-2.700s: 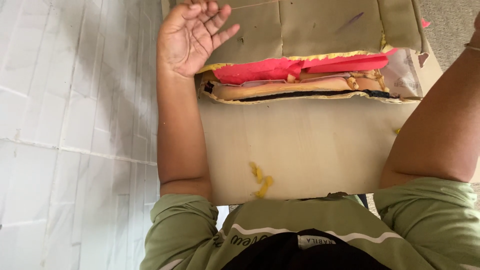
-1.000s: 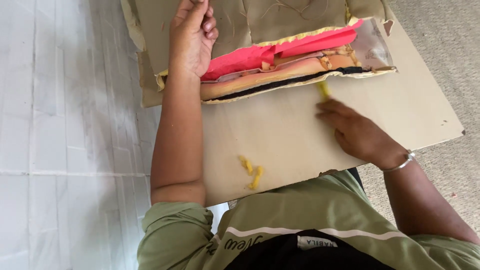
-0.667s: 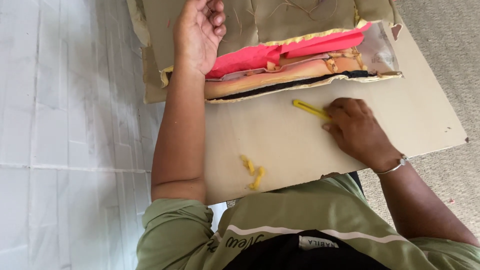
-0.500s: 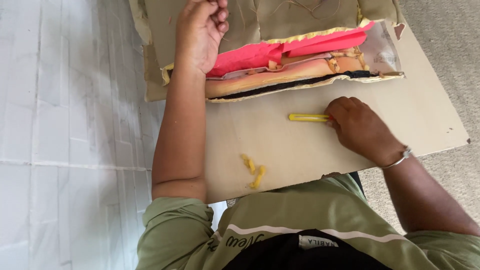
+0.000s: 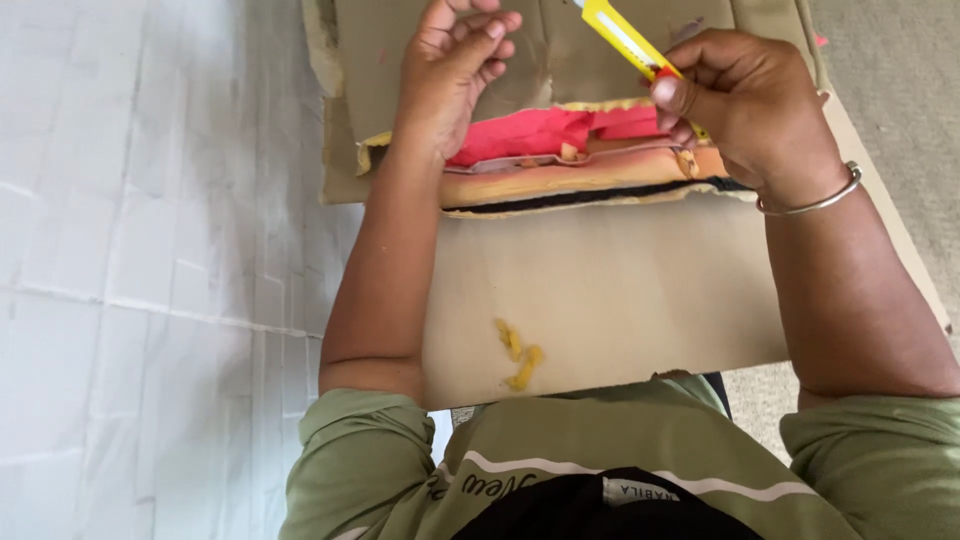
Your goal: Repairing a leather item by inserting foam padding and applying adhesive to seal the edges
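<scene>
Cutter (image 5: 622, 38), yellow, sits gripped in right hand (image 5: 745, 105) above the layered cardboard (image 5: 600, 185); left hand (image 5: 452, 65) half-curled, empty.

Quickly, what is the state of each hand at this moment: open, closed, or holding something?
Left hand: half open, fingers curled, holding nothing, above the layered cardboard piece.
Right hand: closed on the yellow utility knife.
</scene>
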